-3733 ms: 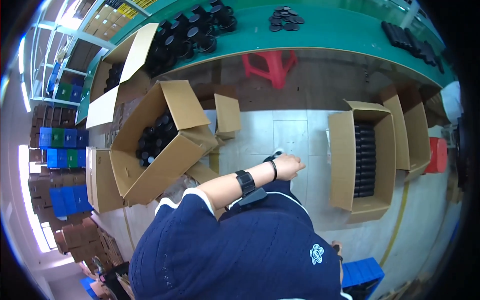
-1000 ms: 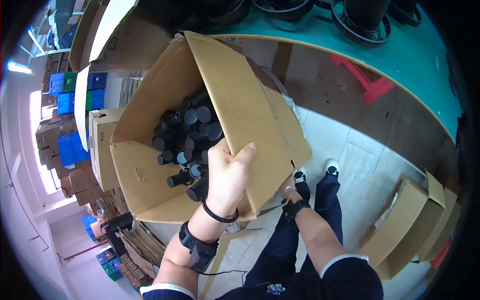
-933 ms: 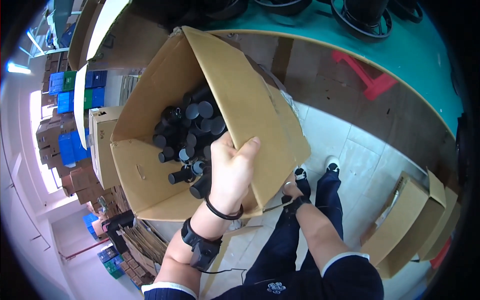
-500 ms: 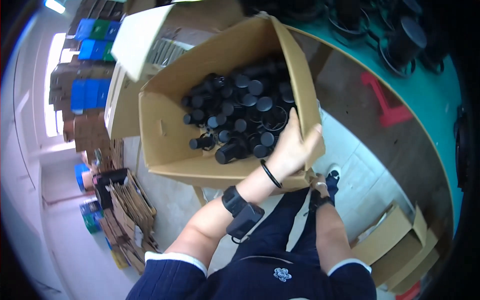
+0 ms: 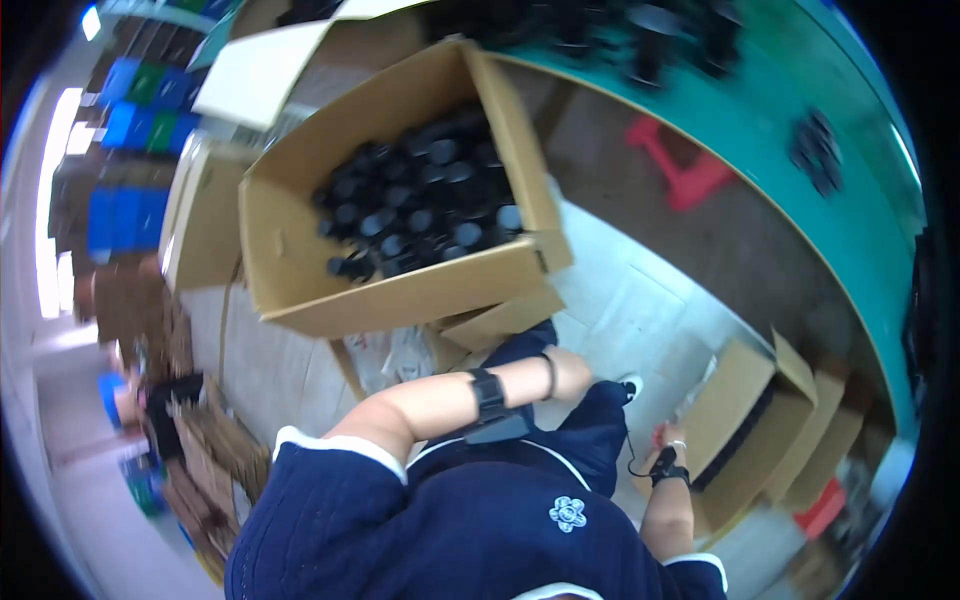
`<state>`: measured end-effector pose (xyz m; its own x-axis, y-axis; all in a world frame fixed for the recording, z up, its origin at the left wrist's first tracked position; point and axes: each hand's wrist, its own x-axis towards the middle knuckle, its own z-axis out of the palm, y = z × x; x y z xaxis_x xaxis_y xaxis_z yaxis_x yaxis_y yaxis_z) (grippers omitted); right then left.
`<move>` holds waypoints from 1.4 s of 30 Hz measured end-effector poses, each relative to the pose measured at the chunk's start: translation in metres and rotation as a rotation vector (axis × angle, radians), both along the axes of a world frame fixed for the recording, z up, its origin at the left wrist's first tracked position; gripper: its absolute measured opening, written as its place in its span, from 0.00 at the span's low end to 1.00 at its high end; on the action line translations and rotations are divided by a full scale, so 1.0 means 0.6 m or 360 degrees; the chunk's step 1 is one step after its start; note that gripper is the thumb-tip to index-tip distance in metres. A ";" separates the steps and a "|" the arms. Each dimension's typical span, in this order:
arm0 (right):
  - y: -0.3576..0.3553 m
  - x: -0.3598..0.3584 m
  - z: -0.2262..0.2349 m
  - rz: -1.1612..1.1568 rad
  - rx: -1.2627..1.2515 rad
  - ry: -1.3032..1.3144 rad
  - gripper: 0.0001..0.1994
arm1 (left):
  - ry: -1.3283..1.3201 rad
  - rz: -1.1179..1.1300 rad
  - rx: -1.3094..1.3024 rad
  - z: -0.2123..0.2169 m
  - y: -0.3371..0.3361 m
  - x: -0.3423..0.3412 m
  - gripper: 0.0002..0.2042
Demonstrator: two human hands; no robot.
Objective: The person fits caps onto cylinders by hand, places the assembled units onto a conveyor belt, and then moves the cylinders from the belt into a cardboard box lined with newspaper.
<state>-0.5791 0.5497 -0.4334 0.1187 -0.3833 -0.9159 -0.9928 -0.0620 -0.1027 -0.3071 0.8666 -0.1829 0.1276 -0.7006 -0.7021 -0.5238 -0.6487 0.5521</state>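
Observation:
A large open cardboard box point(image 5: 400, 303) stands in front of me, its walls upright. Inside lies a heap of black cylindrical parts point(image 5: 395, 215), some with round flat ends; their exact kind is unclear. My left hand point(image 5: 570, 374) hangs over my legs, apart from that box, and motion smears its fingers. At lower right my right hand point(image 5: 672, 437) is beside the near wall of a second open cardboard box point(image 5: 732, 395). Whether it touches this wall is hard to make out, and its fingers are blurred. Dark contents point(image 5: 738, 440) show inside the second box.
A green-topped table point(image 5: 765, 170) curves along the right, with black parts point(image 5: 655, 45) at its far end. Beneath it is a red stand point(image 5: 680, 165). Flattened cardboard point(image 5: 205, 440) and stacked blue boxes point(image 5: 130, 220) line the left. A white bag point(image 5: 390, 358) lies below the large box.
My left hand has left the large box's right wall and come down toward my legs. My right hand has moved right, to the second box. The view has turned rightward.

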 end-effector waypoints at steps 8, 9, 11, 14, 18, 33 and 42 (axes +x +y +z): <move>0.042 -0.173 0.111 -0.0596 0.0469 -0.0571 0.13 | -0.0393 0.0050 -0.0146 -0.064 -0.134 -0.079 0.19; 0.039 -0.198 0.124 -0.0671 0.0543 -0.0608 0.13 | -0.0432 0.0002 -0.0117 -0.074 -0.171 -0.105 0.21; 0.011 -0.294 0.128 -0.0816 0.0490 -0.0666 0.12 | -0.0385 -0.0176 -0.0144 -0.077 -0.275 -0.193 0.21; -0.031 -0.439 0.129 -0.1239 0.0261 -0.0776 0.12 | -0.0204 -0.0388 -0.0230 -0.091 -0.405 -0.313 0.21; -0.114 -0.622 0.101 -0.1652 -0.0016 -0.0633 0.08 | 0.0020 -0.0810 -0.0343 -0.115 -0.568 -0.456 0.21; -0.427 -0.665 -0.112 -0.2900 0.0195 -0.0380 0.13 | 0.0519 -0.0118 0.0595 -0.432 -1.242 -0.468 0.13; -0.481 -0.622 -0.394 -0.2432 0.0564 -0.0019 0.15 | 0.0131 -0.0450 0.0664 -0.762 -1.387 -0.391 0.14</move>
